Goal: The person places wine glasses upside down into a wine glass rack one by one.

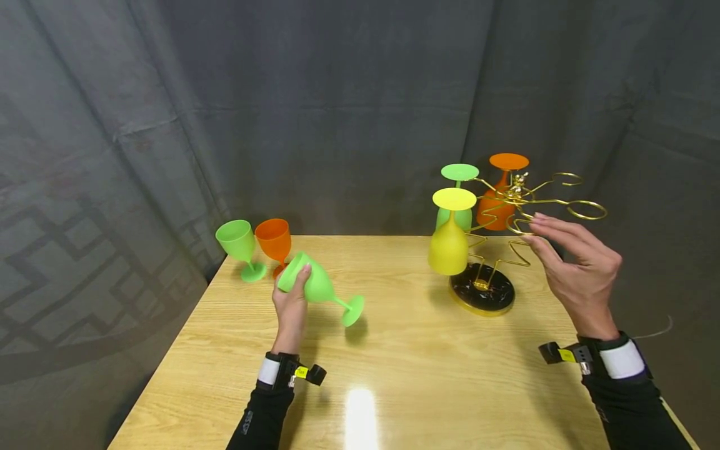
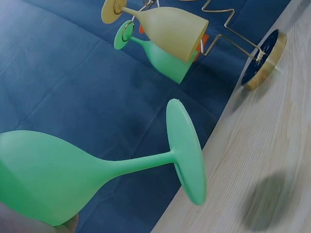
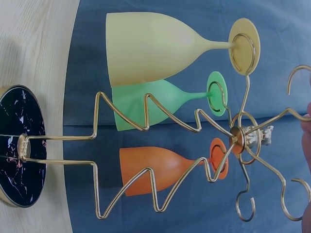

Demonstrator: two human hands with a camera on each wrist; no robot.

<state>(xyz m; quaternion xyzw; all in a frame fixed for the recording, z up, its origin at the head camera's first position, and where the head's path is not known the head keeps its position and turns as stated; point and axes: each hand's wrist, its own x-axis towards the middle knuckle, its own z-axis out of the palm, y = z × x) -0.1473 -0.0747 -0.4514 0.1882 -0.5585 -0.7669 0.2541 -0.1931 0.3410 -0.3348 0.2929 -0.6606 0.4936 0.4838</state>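
My left hand (image 1: 290,309) grips a light green goblet (image 1: 317,282) by its bowl. The goblet is tilted above the table, its foot pointing right and downward. In the left wrist view, its stem and round foot (image 2: 187,153) show large. At the right, my right hand (image 1: 585,269) pinches a front hook of a gold wire glass rack (image 1: 488,275) between thumb and fingertips. Upside down from other hooks hang a yellow goblet (image 1: 449,247), a green goblet (image 3: 146,104) and an orange goblet (image 3: 153,167).
On the table's back left stand another green goblet (image 1: 236,240) and an orange goblet (image 1: 274,239), both upright, close to my left hand. The rack's round black base (image 1: 472,294) sits on the wooden table (image 1: 394,375). A grey curtain (image 1: 337,112) hangs behind.
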